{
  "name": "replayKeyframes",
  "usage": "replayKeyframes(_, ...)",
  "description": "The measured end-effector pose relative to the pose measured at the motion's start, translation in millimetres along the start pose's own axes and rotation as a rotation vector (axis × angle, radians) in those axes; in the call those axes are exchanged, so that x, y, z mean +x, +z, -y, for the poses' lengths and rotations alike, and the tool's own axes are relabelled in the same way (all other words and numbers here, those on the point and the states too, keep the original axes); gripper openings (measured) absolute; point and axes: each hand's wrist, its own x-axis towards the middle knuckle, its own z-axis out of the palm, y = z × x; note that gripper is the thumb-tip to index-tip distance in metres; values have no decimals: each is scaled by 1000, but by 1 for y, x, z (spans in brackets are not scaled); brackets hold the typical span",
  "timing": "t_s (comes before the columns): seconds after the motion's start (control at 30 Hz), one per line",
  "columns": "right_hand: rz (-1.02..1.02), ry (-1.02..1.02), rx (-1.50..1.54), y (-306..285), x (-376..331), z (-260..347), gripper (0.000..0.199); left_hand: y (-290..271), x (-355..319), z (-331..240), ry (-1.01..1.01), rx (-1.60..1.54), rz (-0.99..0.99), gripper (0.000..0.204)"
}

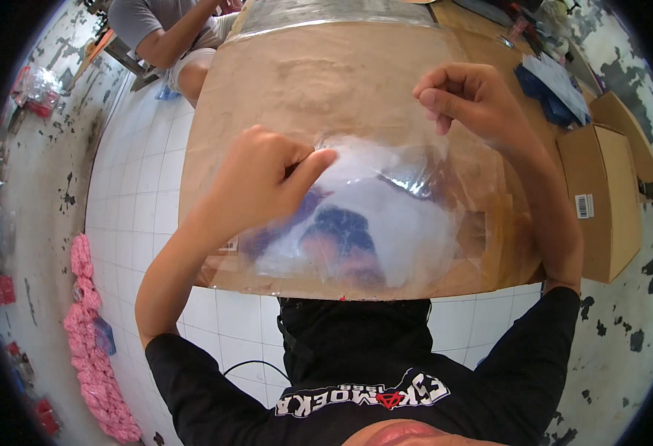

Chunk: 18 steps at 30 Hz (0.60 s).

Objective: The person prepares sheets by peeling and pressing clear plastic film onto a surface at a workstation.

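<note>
Over the left part of the table, my left hand (267, 172) is closed, its thumb pressed against the curled fingers. Whatever it may hold is hidden or too fine to make out. Farther off and to the right, my right hand (469, 102) is raised above the tabletop, thumb and fingers brought together in a pinch; I cannot make out anything between them. Below and between the hands, a glossy clear plastic sheet (430, 238) covers the near part of the brown table top (341, 74) and mirrors light and a dark shape.
Cardboard boxes (601, 201) stand beyond the table's right edge. A blue bundle with papers (553, 89) lies at the far right. Another person (167, 37) sits at the far left. A pink knotted strand (92, 342) lies along the left wall on white floor tiles (137, 186).
</note>
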Motion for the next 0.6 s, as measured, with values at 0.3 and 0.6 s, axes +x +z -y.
replayKeyframes(0.3, 146, 88, 78, 27, -5, 3, 14, 26, 13, 13, -28, -918, -125, 25)
replayKeyframes(0.6, -11, 59, 57, 16, 0, -7, 16, 29, 9, 25, -92, -989, -10, 20)
